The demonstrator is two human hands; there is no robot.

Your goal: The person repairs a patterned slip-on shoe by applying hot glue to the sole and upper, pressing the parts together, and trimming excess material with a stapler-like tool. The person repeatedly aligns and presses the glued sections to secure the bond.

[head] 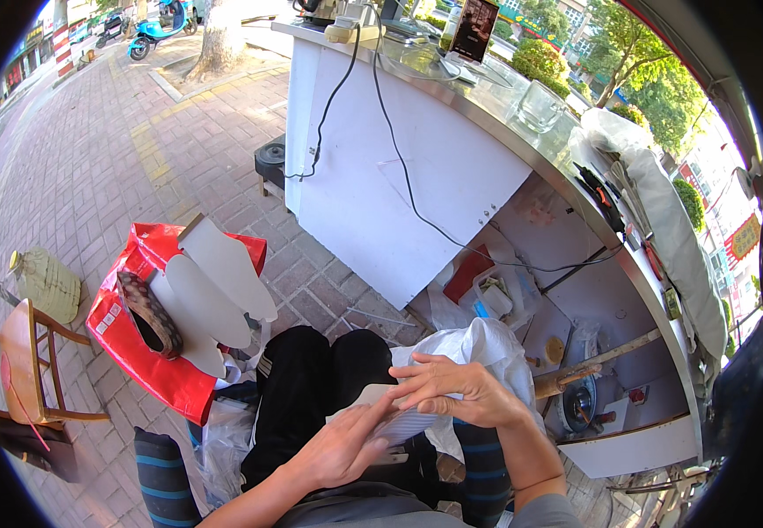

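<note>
Over my lap, my left hand (345, 445) and my right hand (464, 389) meet with their fingers overlapping. Between and beneath them is a thin pale sheet piece (404, 426) with a striped face; the hands hide much of it. Both hands touch it, the left from its near left side, the right from above at its right. Whether the fingers pinch it cannot be made out. To the left, several grey-white insole-shaped sheets (206, 297) lie on a red bag (150, 376), beside a dotted brown shoe (150, 317).
A white-fronted counter (394, 158) curves ahead and right, with a glass mug (541, 105), a phone (473, 30) and pliers (599, 191) on top. Cables hang down its front. Its open shelf holds a plastic tub (493, 297). A wooden chair (22, 363) and plastic jug (48, 284) stand left.
</note>
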